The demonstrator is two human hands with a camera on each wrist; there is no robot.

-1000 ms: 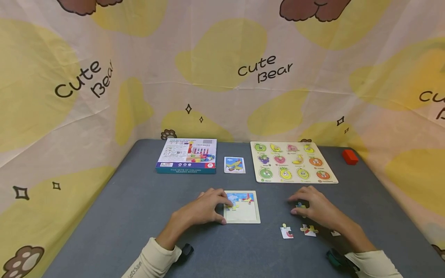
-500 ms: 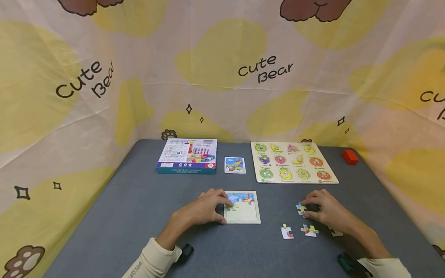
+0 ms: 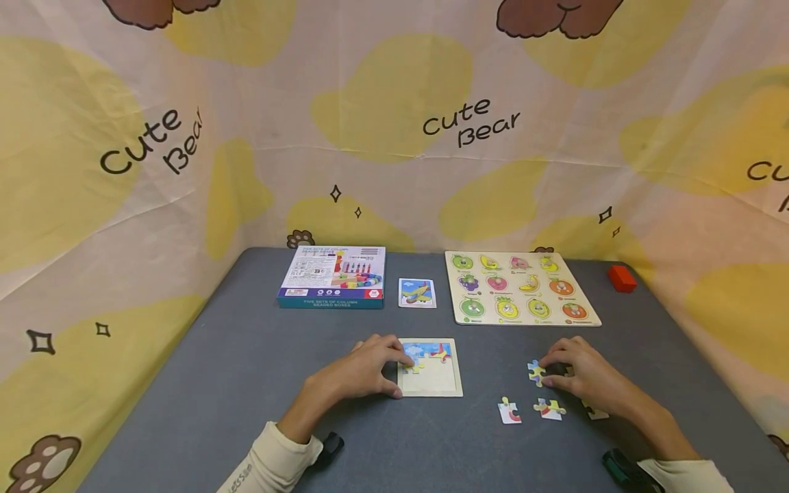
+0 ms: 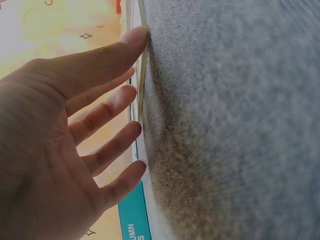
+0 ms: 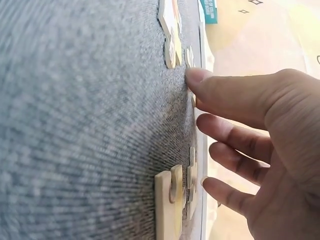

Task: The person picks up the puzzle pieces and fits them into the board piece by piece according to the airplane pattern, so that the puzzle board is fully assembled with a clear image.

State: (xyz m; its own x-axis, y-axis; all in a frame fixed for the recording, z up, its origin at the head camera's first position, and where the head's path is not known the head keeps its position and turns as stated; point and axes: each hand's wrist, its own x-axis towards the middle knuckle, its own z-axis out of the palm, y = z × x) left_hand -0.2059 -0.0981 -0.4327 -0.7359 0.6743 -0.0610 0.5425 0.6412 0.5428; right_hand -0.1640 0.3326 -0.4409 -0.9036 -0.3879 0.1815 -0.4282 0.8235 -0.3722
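Observation:
My left hand rests at the left side of a jigsaw board. Its thumb touches the board's edge near the front corner, and its index fingertip lies on the puzzle; in the left wrist view its other fingers are loosely spread. Blue and yellow pieces fill the upper part of the board. To the right, my right hand pinches a blue-and-yellow puzzle piece at its right side with thumb and index finger, low at the table. Nearer me lie a white-and-pink piece, a yellow-and-red piece and a piece partly covered by the right hand.
Farther back stand a flat toy box, a small airplane picture card and a fruit puzzle board. A red block sits near the back right corner. A printed cloth hangs behind the grey table.
My right hand has drawn back to the right, uncovering the blue-and-yellow piece, which has shifted slightly rightward during the last half second. My left hand stays on the board.

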